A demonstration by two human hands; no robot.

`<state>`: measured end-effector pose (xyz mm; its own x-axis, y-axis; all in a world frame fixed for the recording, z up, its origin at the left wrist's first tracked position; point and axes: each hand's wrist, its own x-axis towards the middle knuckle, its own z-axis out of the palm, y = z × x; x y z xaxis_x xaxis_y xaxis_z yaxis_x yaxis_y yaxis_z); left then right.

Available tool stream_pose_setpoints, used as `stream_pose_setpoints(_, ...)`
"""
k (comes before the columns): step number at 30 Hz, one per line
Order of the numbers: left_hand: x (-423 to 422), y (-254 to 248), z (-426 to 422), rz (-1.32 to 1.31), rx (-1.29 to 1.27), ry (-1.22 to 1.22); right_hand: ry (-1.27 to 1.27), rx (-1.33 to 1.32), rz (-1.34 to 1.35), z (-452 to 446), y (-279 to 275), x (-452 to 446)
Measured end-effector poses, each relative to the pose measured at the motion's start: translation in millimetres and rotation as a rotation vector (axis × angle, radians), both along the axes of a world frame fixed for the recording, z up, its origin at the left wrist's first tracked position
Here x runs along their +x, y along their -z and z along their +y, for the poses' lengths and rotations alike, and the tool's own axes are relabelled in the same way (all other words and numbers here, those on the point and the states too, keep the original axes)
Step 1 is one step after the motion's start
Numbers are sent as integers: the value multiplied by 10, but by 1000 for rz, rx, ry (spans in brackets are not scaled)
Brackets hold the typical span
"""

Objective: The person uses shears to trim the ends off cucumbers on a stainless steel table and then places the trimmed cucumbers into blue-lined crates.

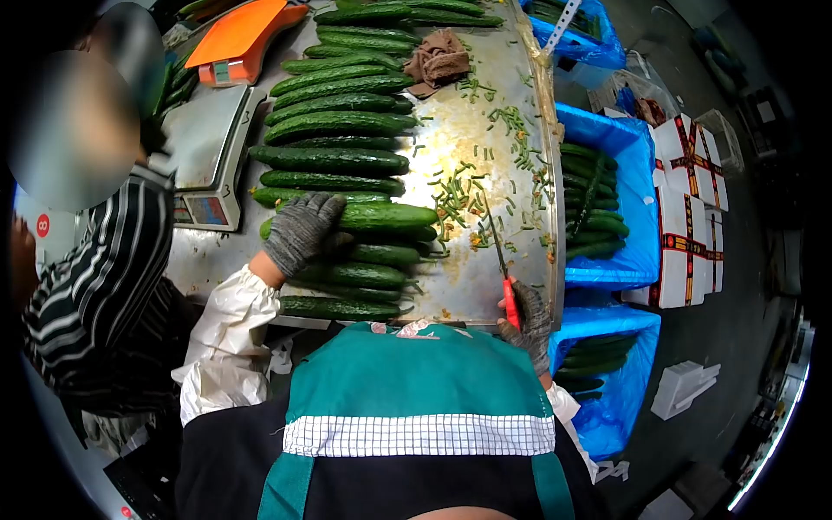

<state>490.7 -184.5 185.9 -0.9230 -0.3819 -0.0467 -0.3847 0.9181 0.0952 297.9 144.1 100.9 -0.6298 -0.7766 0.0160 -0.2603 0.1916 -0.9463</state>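
Observation:
My left hand (305,232), in a grey knit glove, lies over the near part of a row of cucumbers. Its fingers curl round one cucumber (390,216) whose right end sticks out past the others. More cucumbers (338,159) lie side by side up the metal table (451,290), all pointing left to right. By the table's right edge my right hand (530,325), gloved too, grips a knife (510,303) by its red handle. The thin blade points away from me, over cut green stem ends (459,195) scattered on the metal.
At the left stand a metal scale (201,143) and an orange scale (247,39), beside a person in a striped top (104,286). A brown cloth (439,61) lies farther back. Blue-lined crates (637,260) of cucumbers and white boxes (685,238) stand right of the table.

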Motion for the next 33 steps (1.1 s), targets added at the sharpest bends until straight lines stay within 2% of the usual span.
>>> stream_pose_setpoints(2, 3, -79, -4, 64, 31, -11, -8, -130, 167, -94, -93, 11)
stream_pose_setpoints(3, 1, -116, -21, 128, 65, -35, 2, -134, 170, -130, -159, 15)
stream_pose_setpoints(4, -15, -169, -43, 113, 192, -84, -20, -73, 261, -165, -229, 17)
stream_pose_setpoints(5, -15, -180, -65, 114, 188, -75, -42, -10, 352, -196, -262, 19)
stream_pose_setpoints(7, 7, -191, -91, 141, 431, -109, -53, -23, 378, -242, -236, 16)
stream_pose_setpoints(9, 21, -202, -79, 115, 448, -105, -66, -30, 396, -292, -240, 25)
stream_pose_setpoints(12, 9, -216, -30, 111, 606, -161, -87, -18, 408, -372, -289, 35)
stream_pose_setpoints(14, -3, -208, 26, 178, 921, -253, -101, -22, 383, -403, -289, 41)
stream_pose_setpoints(18, -17, -177, 83, 174, 895, -201, -79, -35, 418, -461, -289, 35)
stream_pose_setpoints(24, -98, -282, 161, 106, 992, -292, -47, -15, 324, -471, -325, 45)
stream_pose_setpoints(27, -92, -236, 186, 166, 1007, -273, -32, -19, 323, -480, -321, 39)
stream_pose_setpoints(29, -102, -252, 205, 160, 984, -277, -21, -43, 428, -493, -310, 18)
stream_pose_setpoints(33, -122, -290, 214, 85, 989, -315, -12, -28, 412, -503, -328, 21)
